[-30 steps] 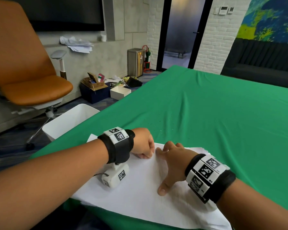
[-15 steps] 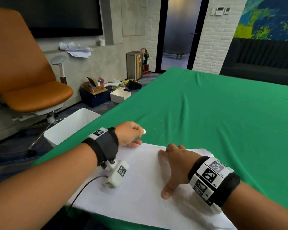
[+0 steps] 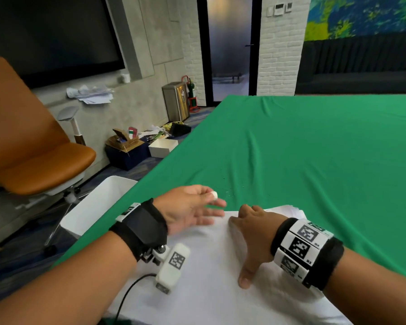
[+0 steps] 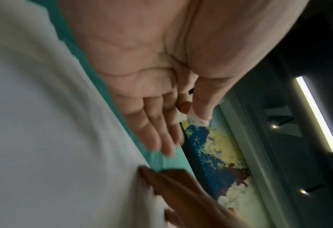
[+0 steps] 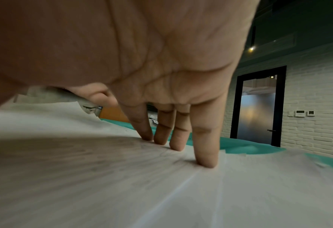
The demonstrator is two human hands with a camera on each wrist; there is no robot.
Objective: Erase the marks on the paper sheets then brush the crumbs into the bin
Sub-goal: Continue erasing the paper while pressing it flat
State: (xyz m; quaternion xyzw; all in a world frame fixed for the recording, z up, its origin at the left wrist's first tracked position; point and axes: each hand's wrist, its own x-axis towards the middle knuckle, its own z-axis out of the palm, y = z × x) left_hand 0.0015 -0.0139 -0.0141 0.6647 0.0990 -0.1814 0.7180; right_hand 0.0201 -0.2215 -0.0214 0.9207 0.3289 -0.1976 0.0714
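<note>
A stack of white paper sheets [image 3: 209,277] lies on the green cloth at the table's near edge. My left hand [image 3: 204,205] hovers at the stack's far edge, palm turned to the right. Its thumb and forefinger pinch a small white eraser [image 3: 213,195], also seen in the left wrist view as the eraser [image 4: 197,121], while the other fingers [image 4: 157,138] stretch straight out. My right hand [image 3: 249,231] presses down on the paper [image 5: 161,192] with straight fingers [image 5: 206,154] and a spread thumb. Dark eraser crumbs [image 3: 227,191] dot the cloth just beyond the stack.
A white bin [image 3: 99,207] stands on the floor against the table's left edge, left of my left hand. An orange chair [image 3: 33,156] sits further left. The green cloth [image 3: 302,160] stretches far ahead and to the right.
My left hand lifted off the paper, moved to the far edge, rolled palm-sideways and straightened its outer fingers, with the eraser still pinched. The right hand stayed pressed on the sheets.
</note>
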